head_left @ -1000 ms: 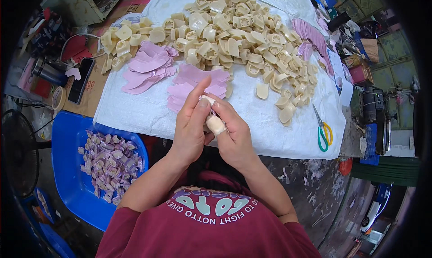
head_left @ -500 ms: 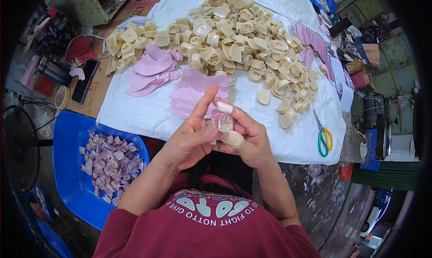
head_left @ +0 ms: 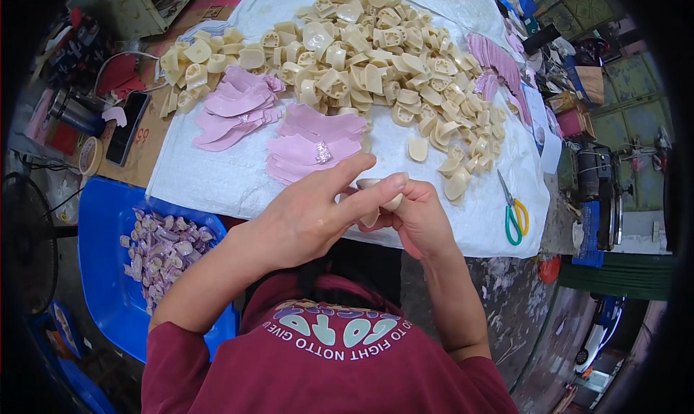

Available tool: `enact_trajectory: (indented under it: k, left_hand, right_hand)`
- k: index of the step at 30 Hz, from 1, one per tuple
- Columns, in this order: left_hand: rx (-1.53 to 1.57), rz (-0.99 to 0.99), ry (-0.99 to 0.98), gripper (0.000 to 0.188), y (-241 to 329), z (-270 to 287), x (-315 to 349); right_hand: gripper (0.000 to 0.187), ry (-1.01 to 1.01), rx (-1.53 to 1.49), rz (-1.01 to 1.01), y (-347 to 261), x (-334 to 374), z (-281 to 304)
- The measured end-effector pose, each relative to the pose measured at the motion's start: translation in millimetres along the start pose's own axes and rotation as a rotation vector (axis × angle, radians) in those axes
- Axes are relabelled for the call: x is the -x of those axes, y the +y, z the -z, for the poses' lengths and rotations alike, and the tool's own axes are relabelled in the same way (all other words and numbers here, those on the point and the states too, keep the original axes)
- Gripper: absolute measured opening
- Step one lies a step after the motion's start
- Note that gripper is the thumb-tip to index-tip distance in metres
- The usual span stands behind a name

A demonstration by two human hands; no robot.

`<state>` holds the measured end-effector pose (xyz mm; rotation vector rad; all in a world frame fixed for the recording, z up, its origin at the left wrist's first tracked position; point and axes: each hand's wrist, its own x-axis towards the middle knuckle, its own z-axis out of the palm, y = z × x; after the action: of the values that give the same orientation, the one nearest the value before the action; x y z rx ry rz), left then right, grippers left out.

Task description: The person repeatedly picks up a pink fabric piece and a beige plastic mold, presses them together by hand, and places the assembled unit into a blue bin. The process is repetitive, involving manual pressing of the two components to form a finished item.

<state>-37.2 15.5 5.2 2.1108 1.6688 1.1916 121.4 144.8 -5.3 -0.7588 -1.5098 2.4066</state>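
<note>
A cream plastic shoe heel (head_left: 394, 203) is between my hands, above the near edge of the cloth, mostly hidden by fingers. My right hand (head_left: 428, 222) grips it from the right with bent fingers. My left hand (head_left: 307, 215) reaches across with its back upward, its fingers closed over the heel. Just beyond lies a stack of pink cut pieces (head_left: 307, 143), with a glittery patch on top. A second pink stack (head_left: 235, 110) sits to its left. Farther back spreads a big heap of cream heels (head_left: 369, 78); one loose heel (head_left: 418, 149) lies apart from it.
Green-and-yellow-handled scissors (head_left: 512, 215) lie at the right of the white cloth (head_left: 195, 175). At my left stands a blue basin (head_left: 101, 269) holding several pink-covered heels (head_left: 170, 251). A phone (head_left: 129, 128), a tape roll (head_left: 90, 156) and a flask (head_left: 76, 114) are farther left.
My left hand has turned over and moved across the heel, its back now upward. The glittery pink covering seen on the heel before is now hidden by my fingers. The view has shifted slightly.
</note>
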Motion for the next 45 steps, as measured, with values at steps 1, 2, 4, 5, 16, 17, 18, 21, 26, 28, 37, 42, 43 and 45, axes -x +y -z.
enact_trajectory:
  k: [1, 2, 4, 5, 16, 17, 18, 21, 26, 28, 37, 42, 43, 45]
  left_hand:
    - [-0.019, -0.006, 0.01, 0.075, -1, 1, 0]
    - [-0.038, -0.01, 0.02, 0.076, -2, 1, 1]
    - [0.001, 0.11, -0.005, 0.077, -3, 4, 7]
    - [0.021, 0.171, -0.018, 0.078, -4, 5, 9]
    - [-0.015, 0.191, 0.128, 0.046, 2, 4, 12]
    - [-0.047, 0.191, 0.134, 0.043, 4, 2, 10]
    - [-0.044, 0.213, 0.17, 0.041, 4, -1, 9]
    - [0.007, 0.266, 0.281, 0.038, 2, -15, 7]
    - [0.005, 0.266, 0.418, 0.034, 2, -28, 4]
    - [-0.059, 0.326, 0.457, 0.033, 4, -35, -1]
    - [0.02, 0.513, 0.511, 0.034, 2, -42, -3]
    - [0.005, 0.591, 0.485, 0.036, -4, -44, 4]
    - [0.019, 0.6, 0.485, 0.036, -4, -43, 6]
    - [0.009, 0.59, 0.486, 0.036, -6, -43, 12]
  right_hand:
    - [0.021, 0.008, 0.065, 0.035, -2, 0, 0]
    - [0.02, 0.015, 0.13, 0.07, -3, 0, -1]
    - [0.018, 0.019, 0.187, 0.114, -4, 1, -9]
    - [0.017, 0.021, 0.216, 0.136, -5, 1, -11]
    - [0.018, -0.012, 0.299, 0.337, -7, 5, -14]
    - [0.02, 0.028, 0.399, 0.385, -7, 7, -17]
    - [0.021, 0.072, 0.5, 0.438, -7, 7, -20]
    - [0.023, 0.164, 0.539, 0.416, -1, -1, -23]
    - [0.025, 0.033, 0.198, 0.335, -3, -6, -16]
    - [0.029, 0.164, 0.353, 0.455, 4, -7, -23]
    - [0.031, 0.132, 0.114, 0.349, 22, -19, -19]
    - [0.028, 0.086, 0.314, 0.296, 16, -19, -25]
    - [0.027, 0.028, 0.218, 0.287, 13, -19, -29]
    - [0.03, 0.096, 0.313, 0.325, 22, -19, -37]
